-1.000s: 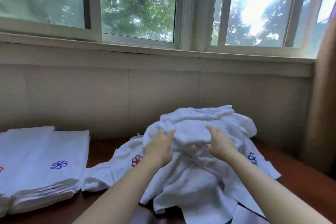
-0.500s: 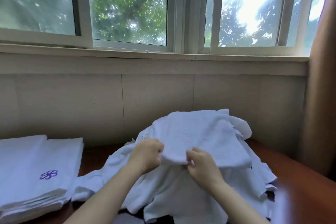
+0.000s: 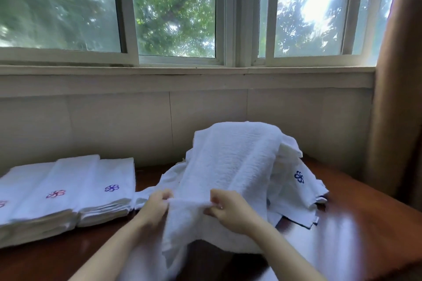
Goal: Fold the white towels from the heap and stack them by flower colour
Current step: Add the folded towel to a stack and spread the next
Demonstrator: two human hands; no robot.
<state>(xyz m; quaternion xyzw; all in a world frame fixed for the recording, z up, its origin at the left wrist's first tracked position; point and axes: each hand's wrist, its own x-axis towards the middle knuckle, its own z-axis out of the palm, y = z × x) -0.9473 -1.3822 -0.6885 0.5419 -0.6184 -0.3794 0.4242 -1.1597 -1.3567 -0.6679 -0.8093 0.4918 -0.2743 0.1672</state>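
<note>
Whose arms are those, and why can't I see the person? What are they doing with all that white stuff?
The camera sits on the person's head and looks down, so you see only their arms. The left hand and right hand both pinch the near edge of one white towel, pulled from the heap on the brown table. To the left lie folded stacks with red or purple flowers stitched on top.

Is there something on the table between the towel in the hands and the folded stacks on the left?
Nothing visible blocks it. Both hands, left hand and right hand, grip the towel over the heap. Only bare table lies between it and the folded stacks, apart from a heap corner at the stack's edge.
</note>
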